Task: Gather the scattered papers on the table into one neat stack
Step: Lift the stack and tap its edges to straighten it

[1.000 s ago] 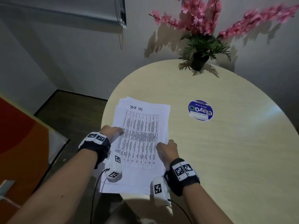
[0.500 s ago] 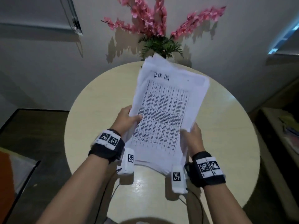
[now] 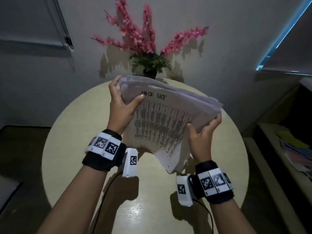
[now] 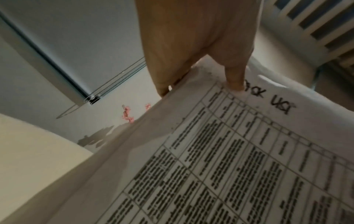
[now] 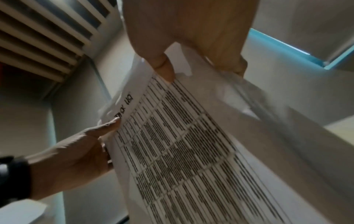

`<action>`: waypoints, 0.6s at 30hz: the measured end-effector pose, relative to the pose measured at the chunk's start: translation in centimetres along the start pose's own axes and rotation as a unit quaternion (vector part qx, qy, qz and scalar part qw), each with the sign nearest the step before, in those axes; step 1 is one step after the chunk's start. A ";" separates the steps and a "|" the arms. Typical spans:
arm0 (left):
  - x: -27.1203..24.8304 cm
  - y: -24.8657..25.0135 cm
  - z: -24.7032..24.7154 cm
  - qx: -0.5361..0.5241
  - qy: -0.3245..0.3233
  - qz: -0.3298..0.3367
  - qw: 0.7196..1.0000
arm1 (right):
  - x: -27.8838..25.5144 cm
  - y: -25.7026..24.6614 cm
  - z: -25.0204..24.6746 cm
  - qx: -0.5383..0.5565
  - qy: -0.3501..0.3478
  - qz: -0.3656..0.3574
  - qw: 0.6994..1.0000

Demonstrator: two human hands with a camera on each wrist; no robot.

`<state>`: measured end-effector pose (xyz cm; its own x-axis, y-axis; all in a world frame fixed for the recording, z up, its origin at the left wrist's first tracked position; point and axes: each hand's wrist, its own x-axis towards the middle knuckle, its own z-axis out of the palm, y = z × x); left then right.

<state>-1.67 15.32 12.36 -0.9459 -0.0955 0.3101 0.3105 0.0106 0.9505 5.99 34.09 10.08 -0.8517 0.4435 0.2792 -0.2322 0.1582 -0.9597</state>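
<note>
A stack of white printed papers (image 3: 167,120) is held up in the air above the round beige table (image 3: 70,149), tilted with one lower corner pointing down. Its top sheet shows a dense table of text with a handwritten heading. My left hand (image 3: 120,105) grips the stack's upper left edge, thumb on the top sheet (image 4: 229,151) and fingers behind. My right hand (image 3: 202,132) grips the right edge, thumb on the print (image 5: 191,151) and fingers curled round the edge. The sheets fan apart slightly at the upper right edge.
A pot of pink artificial flowers (image 3: 148,53) stands at the table's far edge, just behind the raised stack. A low shelf with coloured folders (image 3: 297,149) runs along the right. Walls and a window blind (image 3: 33,22) lie beyond the table.
The stack lay on the table under both hands a second ago. Both hands have lifted it and turned it clockwise. The head view has swung to centre on the table.
</note>
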 end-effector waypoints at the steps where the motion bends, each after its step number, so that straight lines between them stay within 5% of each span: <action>1: 0.0 0.4 0.1 0.021 0.009 0.037 0.999 | 0.4 -0.5 0.3 -0.015 0.015 -0.037 0.999; 5: 1.1 1.9 -0.5 0.170 -0.006 0.167 0.971 | 3.0 -2.7 1.5 -0.113 0.079 -0.201 0.970; 9: 2.1 1.7 -2.0 0.247 -0.019 0.167 0.954 | 3.8 -3.4 1.6 -0.206 0.100 -0.234 0.945; 12: 2.6 0.3 -3.0 0.155 -0.033 0.088 0.983 | 3.6 -1.9 0.7 -0.131 0.105 -0.153 0.974; 15: 2.5 -1.6 -2.4 0.025 -0.117 -0.069 0.990 | 3.1 0.3 1.0 0.027 0.037 0.041 0.998; 18: 2.1 -2.2 0.1 0.028 -0.089 -0.095 0.991 | 2.9 1.1 2.6 -0.019 0.006 0.093 0.995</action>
<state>-4.39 15.19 10.95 -0.9901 0.0759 0.1182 0.1233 0.0655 0.9902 2.09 33.28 9.75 -0.8722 0.4794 0.0971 -0.0524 0.1058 -0.9930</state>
